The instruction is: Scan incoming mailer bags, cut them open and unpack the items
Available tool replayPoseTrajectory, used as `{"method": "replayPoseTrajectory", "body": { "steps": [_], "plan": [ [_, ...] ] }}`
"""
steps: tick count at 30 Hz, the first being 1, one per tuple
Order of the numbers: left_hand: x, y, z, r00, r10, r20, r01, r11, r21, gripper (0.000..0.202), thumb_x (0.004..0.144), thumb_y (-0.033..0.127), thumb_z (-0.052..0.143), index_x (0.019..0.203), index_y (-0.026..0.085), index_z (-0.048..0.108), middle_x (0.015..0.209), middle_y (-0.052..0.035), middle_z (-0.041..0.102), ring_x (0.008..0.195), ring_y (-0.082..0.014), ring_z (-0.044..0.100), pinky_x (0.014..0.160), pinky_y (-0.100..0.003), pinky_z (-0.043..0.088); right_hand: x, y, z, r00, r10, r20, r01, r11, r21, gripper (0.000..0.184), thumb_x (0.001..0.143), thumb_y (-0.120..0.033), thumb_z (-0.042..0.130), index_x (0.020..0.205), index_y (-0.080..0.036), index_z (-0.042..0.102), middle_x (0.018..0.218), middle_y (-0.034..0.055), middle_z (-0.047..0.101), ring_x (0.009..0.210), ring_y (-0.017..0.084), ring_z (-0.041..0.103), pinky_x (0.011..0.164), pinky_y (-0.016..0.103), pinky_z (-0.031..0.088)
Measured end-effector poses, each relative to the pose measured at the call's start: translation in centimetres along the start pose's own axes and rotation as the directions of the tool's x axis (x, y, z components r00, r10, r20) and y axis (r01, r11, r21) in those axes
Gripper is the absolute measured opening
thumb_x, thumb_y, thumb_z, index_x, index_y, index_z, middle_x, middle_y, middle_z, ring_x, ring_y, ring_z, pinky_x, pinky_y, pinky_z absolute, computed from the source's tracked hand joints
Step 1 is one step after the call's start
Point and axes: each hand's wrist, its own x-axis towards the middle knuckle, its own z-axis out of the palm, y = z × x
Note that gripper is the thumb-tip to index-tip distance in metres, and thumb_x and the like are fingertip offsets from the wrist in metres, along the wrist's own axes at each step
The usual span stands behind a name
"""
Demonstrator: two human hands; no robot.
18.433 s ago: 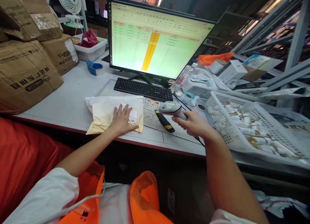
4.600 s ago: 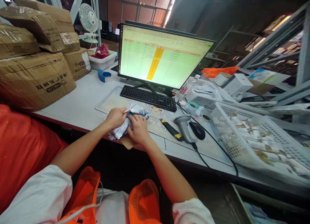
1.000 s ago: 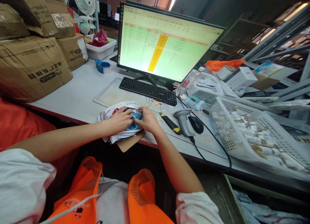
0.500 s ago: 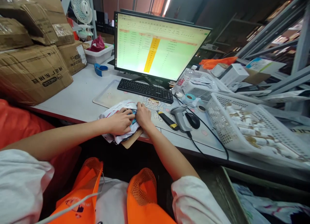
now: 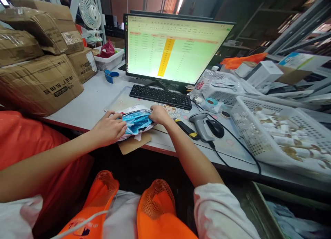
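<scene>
Desk [image 5: 85, 97], front edge, centre | white plastic mailer [image 5: 136, 121] held there, blue contents [image 5: 134, 121] showing, resting on cardboard sheet [image 5: 133, 144] | left hand [image 5: 108, 126] curled, gripping mailer's left end | right hand [image 5: 158, 115] closed on mailer's right end | barcode scanner [image 5: 200, 126] lying nearby, not touched

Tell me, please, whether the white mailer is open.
Open: the white mailer gapes, showing blue contents between the left hand and right hand.

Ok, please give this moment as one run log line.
left hand, right hand: on plastic package | cardboard sheet: underneath
</scene>
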Motion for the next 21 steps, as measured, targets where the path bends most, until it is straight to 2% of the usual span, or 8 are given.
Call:
{"method": "replayPoseTrajectory", "body": {
  "steps": [4, 6, 8, 9, 12, 15, 18, 21],
  "plan": [
    [0.9, -1.1, 1.9, 0.987, -0.147, 0.059, 0.141, 0.986, 0.089, 0.021, 0.093, 0.013, 0.052, 0.107, 0.017, 0.067, 0.090, -0.0131, 0.074, 0.105, -0.0319, 0.062, 0.090, -0.045, 0.041, -2.4, 0.1, -0.6, 0.991, -0.128, -0.028, 0.130, 0.988, 0.078, 0.042, 0.078, -0.031, 0.070, 0.116, -0.012, 0.069, 0.109, 0.0147, 0.074, 0.097, 0.029, 0.067, 0.078, 0.031, 0.049],
    [1.6, -1.2, 2.4, 0.980, -0.177, 0.089, 0.167, 0.979, 0.115, 0.025, 0.089, 0.011, 0.056, 0.112, 0.016, 0.066, 0.099, -0.0152, 0.073, 0.108, -0.0341, 0.060, 0.090, -0.045, 0.041, -3.9, 0.2, -1.6, 0.977, -0.201, -0.066, 0.208, 0.969, 0.130, 0.058, 0.079, -0.037, 0.074, 0.130, -0.012, 0.063, 0.124, 0.0158, 0.069, 0.112, 0.031, 0.063, 0.091, 0.036, 0.049],
    [2.2, -1.1, 2.8, 0.975, -0.193, 0.111, 0.179, 0.976, 0.121, 0.032, 0.088, 0.010, 0.057, 0.119, 0.016, 0.065, 0.109, -0.0167, 0.072, 0.112, -0.0351, 0.058, 0.091, -0.045, 0.041, -5.6, -0.1, -2.6, 0.956, -0.243, -0.163, 0.268, 0.950, 0.160, 0.070, 0.080, -0.040, 0.075, 0.142, -0.015, 0.054, 0.139, 0.0157, 0.060, 0.128, 0.033, 0.055, 0.104, 0.042, 0.045],
    [2.5, -1.1, 3.0, 0.975, -0.193, 0.113, 0.180, 0.977, 0.114, 0.037, 0.088, 0.011, 0.058, 0.124, 0.016, 0.063, 0.113, -0.0170, 0.070, 0.114, -0.0355, 0.057, 0.091, -0.046, 0.041, -6.4, -0.4, -2.9, 0.938, -0.249, -0.242, 0.293, 0.942, 0.166, 0.067, 0.084, -0.038, 0.072, 0.144, -0.016, 0.052, 0.143, 0.0152, 0.057, 0.132, 0.033, 0.051, 0.108, 0.044, 0.042],
    [3.1, -0.6, 3.7, 0.981, -0.173, 0.083, 0.168, 0.984, 0.059, 0.044, 0.090, 0.025, 0.064, 0.132, 0.016, 0.059, 0.120, -0.0174, 0.067, 0.118, -0.0377, 0.054, 0.092, -0.047, 0.042, -8.0, -2.2, -2.3, 0.863, -0.316, -0.394, 0.396, 0.908, 0.139, 0.034, 0.097, -0.028, 0.054, 0.130, -0.021, 0.062, 0.131, 0.0125, 0.062, 0.124, 0.028, 0.055, 0.105, 0.042, 0.044],
    [3.9, 0.0, 4.8, 0.974, -0.226, 0.008, 0.226, 0.974, 0.025, 0.038, 0.091, 0.039, 0.067, 0.118, 0.013, 0.065, 0.115, -0.0185, 0.067, 0.117, -0.0386, 0.054, 0.092, -0.048, 0.043, -7.4, -4.0, 0.3, 0.855, -0.425, -0.297, 0.449, 0.894, 0.015, 0.026, 0.101, -0.021, 0.044, 0.115, -0.020, 0.067, 0.117, 0.0115, 0.066, 0.111, 0.026, 0.058, 0.097, 0.037, 0.046],
    [4.6, 0.2, 6.4, 0.962, -0.269, -0.054, 0.271, 0.962, 0.035, 0.017, 0.094, 0.024, 0.060, 0.105, 0.013, 0.068, 0.111, -0.0179, 0.069, 0.119, -0.0381, 0.055, 0.092, -0.049, 0.043, -5.0, -4.7, 3.0, 0.908, -0.365, -0.205, 0.337, 0.928, -0.159, 0.028, 0.100, -0.015, 0.040, 0.111, -0.015, 0.066, 0.112, 0.0149, 0.067, 0.108, 0.028, 0.057, 0.094, 0.037, 0.045],
    [5.0, -0.6, 7.5, 0.963, -0.264, -0.063, 0.265, 0.964, 0.020, 0.021, 0.096, 0.011, 0.048, 0.098, 0.013, 0.069, 0.105, -0.0159, 0.071, 0.114, -0.0346, 0.059, 0.091, -0.047, 0.046, -2.4, -4.3, 4.1, 0.932, -0.320, -0.168, 0.277, 0.931, -0.237, 0.033, 0.102, -0.014, 0.034, 0.109, -0.015, 0.066, 0.108, 0.0154, 0.069, 0.107, 0.028, 0.058, 0.089, 0.035, 0.044]
  ]
}}
